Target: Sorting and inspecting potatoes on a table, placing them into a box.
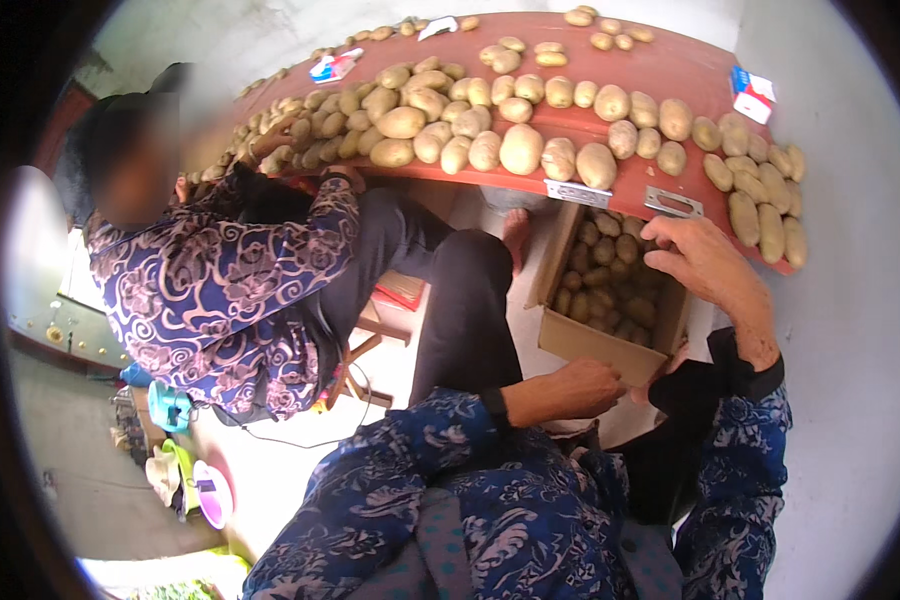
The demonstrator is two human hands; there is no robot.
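My right hand [701,259] is over the right edge of an open cardboard box [596,345] of potatoes, close to the table's front edge. Its fingers are curled, and no potato shows between them. My left hand [570,391] rests near my lap, just in front of the box's near flap, with its fingers curled in; whether it holds something is hidden. Beyond the box, potatoes [521,148] lie in uneven rows along a red-brown table [667,60]. A group of longer potatoes [771,187] lies at the table's right end. Two metal lock plates [673,201] are on its front edge.
A co-worker in a patterned jacket [232,277] sits at my left, one hand [274,139] among the potatoes. A wooden stool [367,345] is beneath them. Small cartons [752,94] lie on the table. A white wall [847,247] bounds the right. A cable [307,446] crosses the floor.
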